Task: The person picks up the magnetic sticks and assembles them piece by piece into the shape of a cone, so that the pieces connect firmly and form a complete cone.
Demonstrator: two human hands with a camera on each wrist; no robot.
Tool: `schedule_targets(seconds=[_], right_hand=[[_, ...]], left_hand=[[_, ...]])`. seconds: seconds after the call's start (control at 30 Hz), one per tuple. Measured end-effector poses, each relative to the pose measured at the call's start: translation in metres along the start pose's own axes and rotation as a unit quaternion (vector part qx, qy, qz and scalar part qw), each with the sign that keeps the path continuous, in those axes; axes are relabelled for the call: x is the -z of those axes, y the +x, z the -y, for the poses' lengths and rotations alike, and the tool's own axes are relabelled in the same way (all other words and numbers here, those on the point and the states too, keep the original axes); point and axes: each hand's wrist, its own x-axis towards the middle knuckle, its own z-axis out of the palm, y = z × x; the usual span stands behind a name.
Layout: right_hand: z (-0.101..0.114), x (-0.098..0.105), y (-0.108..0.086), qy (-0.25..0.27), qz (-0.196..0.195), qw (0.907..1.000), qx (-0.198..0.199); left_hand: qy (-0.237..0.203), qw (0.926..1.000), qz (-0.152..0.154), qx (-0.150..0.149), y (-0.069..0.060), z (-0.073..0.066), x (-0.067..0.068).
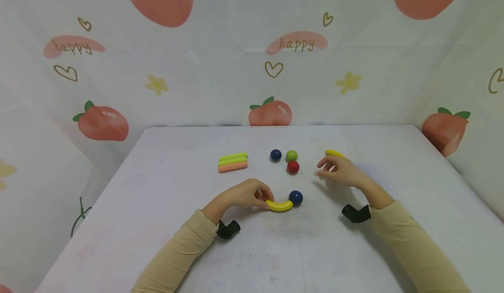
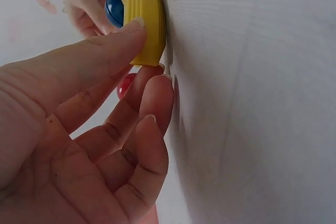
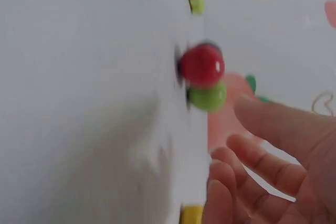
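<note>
The left hand [image 1: 247, 193] pinches the left end of a yellow curved piece [image 1: 280, 206] between thumb and fingers; the piece's right end meets a dark blue ball [image 1: 296, 197]. In the left wrist view the thumb of the left hand [image 2: 89, 108] lies on the yellow piece [image 2: 146, 22]. Above the table, the right hand [image 1: 341, 170] has loosely bent fingers and holds nothing. Just behind it lies a second yellow piece [image 1: 334, 153]. In the right wrist view the right hand [image 3: 278, 166] is near a red ball [image 3: 202, 65] and a green ball [image 3: 208, 97].
At the back middle of the table [image 1: 177, 175] are another dark blue ball [image 1: 275, 155], the green ball [image 1: 292, 155] and the red ball [image 1: 293, 167]. Left of them lie yellow-green sticks [image 1: 233, 157] and an orange stick [image 1: 232, 167], side by side. A printed cloth hangs behind.
</note>
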Motion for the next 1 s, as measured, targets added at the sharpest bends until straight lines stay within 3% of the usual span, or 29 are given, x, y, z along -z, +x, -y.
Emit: schedule_targets(seconds=[0.17,0.33,0.7,1.0], right_hand=[[-0.011,0.012,0.002,-0.032,-0.064,0.9974,-0.014],[-0.021,0.020,0.004,-0.047,-0.092,0.9938,-0.041],[-0.030,0.019,0.008,-0.063,-0.102,0.9914,-0.052],[-0.031,0.015,0.014,-0.080,-0.092,0.9908,-0.058]], left_hand=[[0.001,1.0000,0.001,-0.001,0.001,0.001,0.000],[0.000,1.0000,0.002,-0.001,0.001,0.002,-0.001],[-0.011,0.9999,0.003,0.010,0.003,0.002,-0.002],[-0.010,0.9999,0.000,0.002,0.003,0.002,-0.002]])
